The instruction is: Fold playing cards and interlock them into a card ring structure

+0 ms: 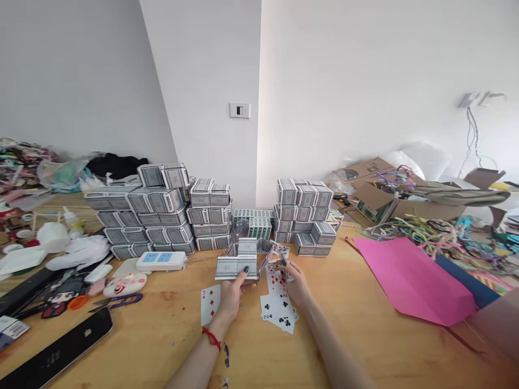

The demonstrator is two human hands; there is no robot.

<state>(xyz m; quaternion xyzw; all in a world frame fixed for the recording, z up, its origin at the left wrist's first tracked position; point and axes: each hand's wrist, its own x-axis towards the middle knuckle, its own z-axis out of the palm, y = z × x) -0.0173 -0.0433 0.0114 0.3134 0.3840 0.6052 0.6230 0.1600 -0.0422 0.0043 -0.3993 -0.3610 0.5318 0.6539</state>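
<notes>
My left hand (232, 294) is closed on a grey patterned card box (236, 267), holding it upright on the wooden table (170, 335). Its end flap (265, 249) hangs open to the right. My right hand (295, 281) sits beside that open end, fingers pinched on a few playing cards (284, 263). Several face-up cards (279, 302) lie spread on the table under and in front of my right hand. One diamond card (210, 303) lies alone to the left of my left wrist.
Stacks of card boxes (162, 216) stand behind, more boxes (305, 210) to the right. A white power strip (161, 261), purple scissors (117, 301) and a black phone (60, 351) lie left. Pink paper (409, 281), cords and cardboard boxes fill the right.
</notes>
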